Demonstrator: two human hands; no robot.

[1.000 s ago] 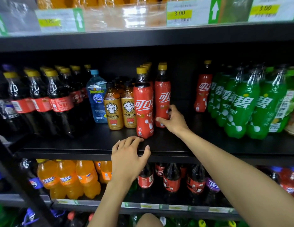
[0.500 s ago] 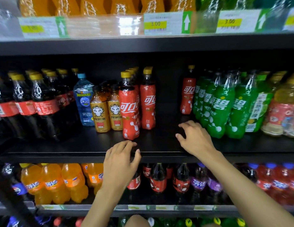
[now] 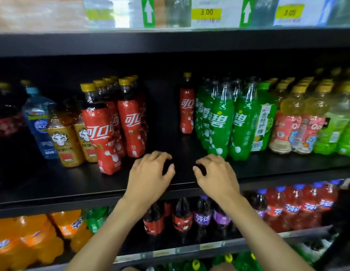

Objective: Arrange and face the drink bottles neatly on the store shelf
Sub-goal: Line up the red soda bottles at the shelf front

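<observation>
Drink bottles [image 3: 101,133] of red cola stand in 2 rows left of centre on the middle shelf [image 3: 53,188], the left row's front bottle set nearer the front edge than its neighbour. The right hand [image 3: 217,177], which 1 s ago touched the base of the right row's front bottle, has withdrawn. It and the left hand [image 3: 148,177] now rest by the front edge in the bare gap, fingers loosely curled, grasping nothing. By this reading, 1 adjustment is finished and the next target is unchosen. 1 lone red bottle [image 3: 187,112] stands deep at the rear, just beside the green bottles [image 3: 219,124], and probably needs pulling forward. Gold-labelled bottles [image 3: 67,145] and a blue water bottle [image 3: 38,118] crowd the rows' left side.
</observation>
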